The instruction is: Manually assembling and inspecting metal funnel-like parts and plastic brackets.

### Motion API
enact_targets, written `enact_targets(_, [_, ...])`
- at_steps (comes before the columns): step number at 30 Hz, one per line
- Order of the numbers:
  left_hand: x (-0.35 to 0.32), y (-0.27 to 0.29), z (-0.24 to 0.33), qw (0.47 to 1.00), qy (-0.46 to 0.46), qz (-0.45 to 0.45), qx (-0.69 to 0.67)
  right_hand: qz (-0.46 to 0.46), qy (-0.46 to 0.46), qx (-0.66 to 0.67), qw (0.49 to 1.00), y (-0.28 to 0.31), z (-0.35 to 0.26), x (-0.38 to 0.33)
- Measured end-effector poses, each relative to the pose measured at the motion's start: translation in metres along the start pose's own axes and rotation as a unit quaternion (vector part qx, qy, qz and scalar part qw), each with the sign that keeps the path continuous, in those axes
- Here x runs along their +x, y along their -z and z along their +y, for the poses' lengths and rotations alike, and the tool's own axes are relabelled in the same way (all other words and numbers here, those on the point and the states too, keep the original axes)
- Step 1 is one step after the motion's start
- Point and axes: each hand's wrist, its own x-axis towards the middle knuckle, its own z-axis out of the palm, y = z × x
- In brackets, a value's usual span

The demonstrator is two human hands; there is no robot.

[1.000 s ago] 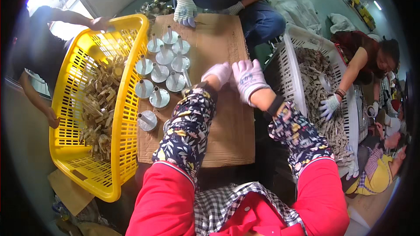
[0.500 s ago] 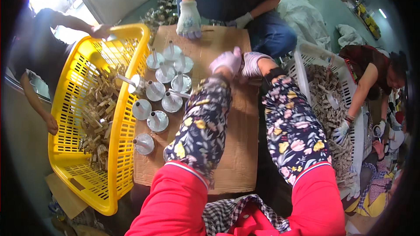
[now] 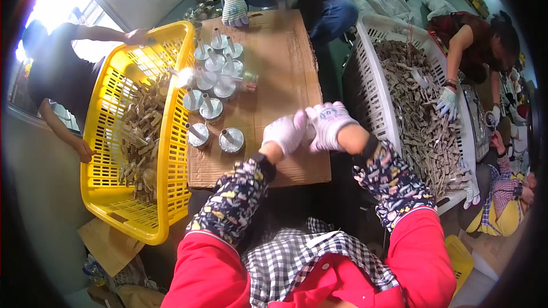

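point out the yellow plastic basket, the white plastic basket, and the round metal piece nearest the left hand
yellow plastic basket [image 3: 171, 154], head view, on its right wall
white plastic basket [image 3: 374, 80], head view, on its left wall
round metal piece [image 3: 232, 140], head view, on its disc base

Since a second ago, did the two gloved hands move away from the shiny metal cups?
Yes. The left hand and right hand drew back toward the person, from beside the metal cups to the near right part of the cardboard sheet.
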Motion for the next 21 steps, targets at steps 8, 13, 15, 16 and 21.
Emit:
enact_targets(8, [0.026, 0.039, 0.046, 0.998, 0.049, 0.036, -0.027, -0.069, -0.038, 0.073, 0.994, 0.035, 0.027, 0.037])
enact_targets(13, [0.114, 0.049, -0.018, 0.986, 0.122, -0.019, -0.113, 0.138, -0.042, -0.097, 0.985, 0.046, 0.006, 0.065])
enact_targets(15, [0.13, 0.051, -0.015, 0.99, 0.125, -0.025, -0.068, 0.156, -0.072, -0.195, 0.966, 0.025, 0.014, 0.082])
enact_targets(16, [0.126, 0.071, 0.023, 0.982, 0.166, -0.035, -0.081, 0.152, -0.118, -0.199, 0.961, 0.02, 0.044, 0.093])
enact_targets(21, [0.136, 0.062, 0.018, 0.993, 0.009, 0.11, -0.043, -0.085, -0.07, 0.019, 0.994, 0.092, 0.08, 0.135])
